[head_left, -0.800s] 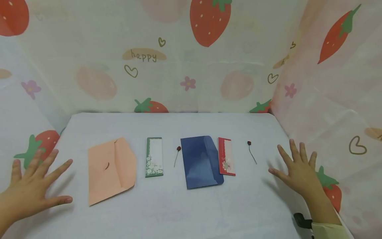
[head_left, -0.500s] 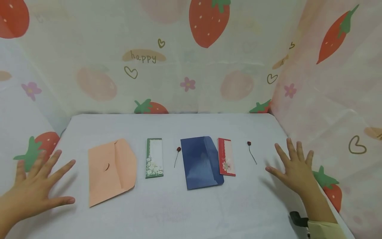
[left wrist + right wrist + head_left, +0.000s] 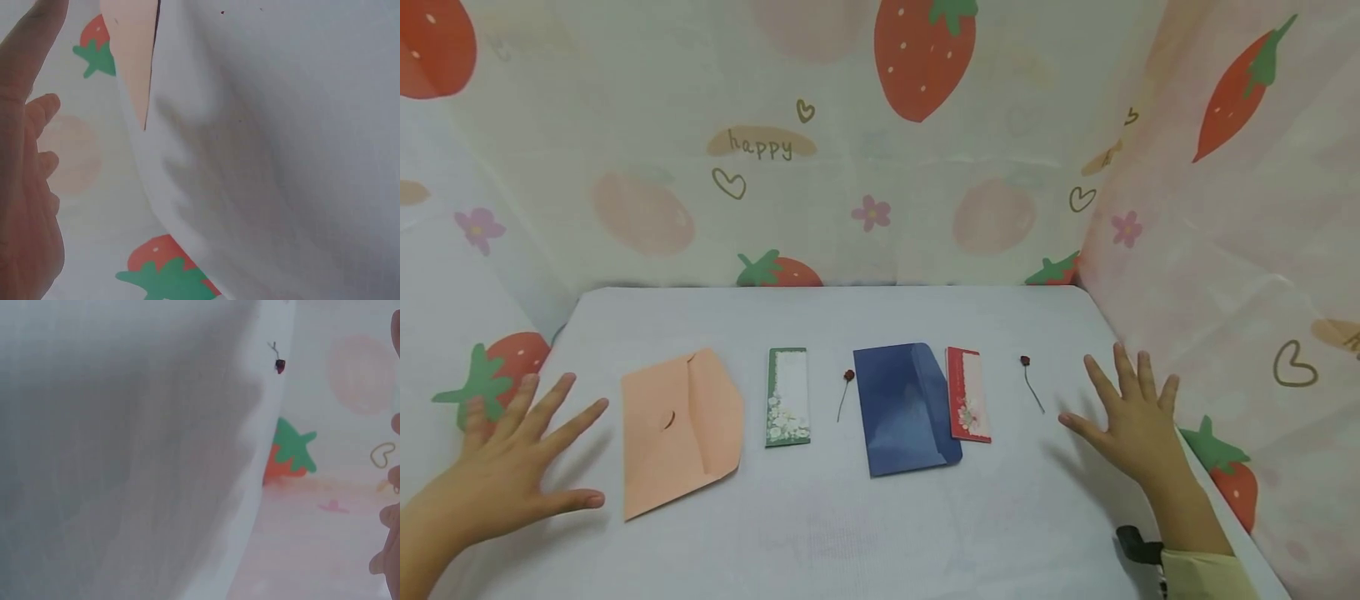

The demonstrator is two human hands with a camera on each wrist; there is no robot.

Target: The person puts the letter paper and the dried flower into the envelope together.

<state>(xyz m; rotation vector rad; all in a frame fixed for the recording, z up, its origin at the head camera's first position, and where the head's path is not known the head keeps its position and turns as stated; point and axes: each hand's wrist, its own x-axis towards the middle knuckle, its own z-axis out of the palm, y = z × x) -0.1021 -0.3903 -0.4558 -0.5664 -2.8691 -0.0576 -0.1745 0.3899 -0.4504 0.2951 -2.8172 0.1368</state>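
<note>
Carrying everything, the worktop [image 3: 865,542]: you had a white cover beneath all the pieces; a tug on it could have shifted them together.
Left hand [image 3: 512,483]: you had its fingers spread, gripping nothing, just beside the peach envelope [image 3: 677,437]; a hasty inward sweep could have knocked that askew.
Right hand [image 3: 1138,425]: you had it well apart from the left, likewise splayed and gripping nothing; its black wrist mount [image 3: 1138,547] risked catching something if your forearm dipped.
Peach envelope: it lay slanted at your left; too hard a pinch might have creased it.
Blue envelope [image 3: 898,412]: it lay near the middle, its right edge partly under the red card [image 3: 972,392]; lifting it could have tipped your card off.
Green card [image 3: 787,396]: it lay flat right of the peach envelope; its low edge may have slipped your fingertips.
Left flower [image 3: 848,377], right flower [image 3: 1026,362]: one lay between green card and blue envelope, one near your right hand; careless pressure could have snapped either thin stem.
</note>
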